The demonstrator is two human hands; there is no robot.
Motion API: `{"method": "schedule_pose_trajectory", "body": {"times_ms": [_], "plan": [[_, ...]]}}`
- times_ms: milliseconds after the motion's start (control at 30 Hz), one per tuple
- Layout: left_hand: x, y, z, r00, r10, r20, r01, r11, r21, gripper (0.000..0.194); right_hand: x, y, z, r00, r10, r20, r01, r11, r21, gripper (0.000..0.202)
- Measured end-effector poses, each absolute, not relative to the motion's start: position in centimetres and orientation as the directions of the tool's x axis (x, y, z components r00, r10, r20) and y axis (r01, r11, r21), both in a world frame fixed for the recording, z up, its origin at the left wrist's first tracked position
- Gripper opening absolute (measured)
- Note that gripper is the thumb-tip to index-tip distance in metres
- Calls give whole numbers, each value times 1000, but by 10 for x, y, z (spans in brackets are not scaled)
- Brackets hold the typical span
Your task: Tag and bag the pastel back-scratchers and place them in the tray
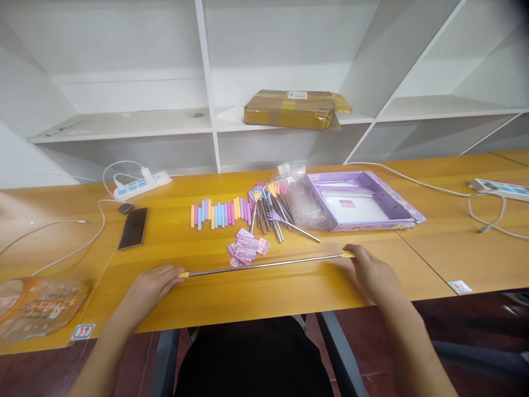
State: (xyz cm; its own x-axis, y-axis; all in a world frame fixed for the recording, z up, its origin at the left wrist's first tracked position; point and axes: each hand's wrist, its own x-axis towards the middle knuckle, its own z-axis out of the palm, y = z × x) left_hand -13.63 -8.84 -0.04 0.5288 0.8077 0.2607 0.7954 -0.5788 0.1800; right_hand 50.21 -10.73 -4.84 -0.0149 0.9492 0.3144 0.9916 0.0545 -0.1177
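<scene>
Silver rod (pixel 264 265) between hands (pixel 151 286), cards (pixel 247 248) beyond, purple tray (pixel 374 226)

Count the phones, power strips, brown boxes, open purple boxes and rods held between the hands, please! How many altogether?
Held rod: 1
Open purple box: 1
Brown box: 1
Phone: 1
Power strips: 2
Total: 6

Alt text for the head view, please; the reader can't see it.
Left hand and right hand hold a metal rod by its yellow ends over a wooden table; beyond lie cards, colored sticks, hand-topped rods and a purple tray.
</scene>
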Motion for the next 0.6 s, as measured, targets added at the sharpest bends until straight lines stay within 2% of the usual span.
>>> {"method": "schedule_pose_trajectory", "body": {"times_ms": [133, 233, 433, 533, 600], "plan": [[-69, -91, -10, 549, 809, 211, 791, -584, 181, 49, 418, -101, -37, -322, 905, 278, 930, 357, -85, 35], [-20, -93, -17, 545, 822, 165, 804, -568, 176, 51, 347, -104, -31, -425, 880, 214, 898, 440, -23, 31], [2, -94, -18, 556, 823, 118, 800, -568, 195, 51, 295, -114, -32, -453, 880, 145, 891, 451, 52, 26], [2, -96, -26, 534, 836, 124, 797, -547, 257, 49, 297, -111, -37, -420, 897, 140, 907, 421, 23, 17], [4, -98, -31, 523, 845, 109, 799, -531, 282, 47, 298, -109, -42, -392, 907, 156, 915, 402, -42, 5]]}}
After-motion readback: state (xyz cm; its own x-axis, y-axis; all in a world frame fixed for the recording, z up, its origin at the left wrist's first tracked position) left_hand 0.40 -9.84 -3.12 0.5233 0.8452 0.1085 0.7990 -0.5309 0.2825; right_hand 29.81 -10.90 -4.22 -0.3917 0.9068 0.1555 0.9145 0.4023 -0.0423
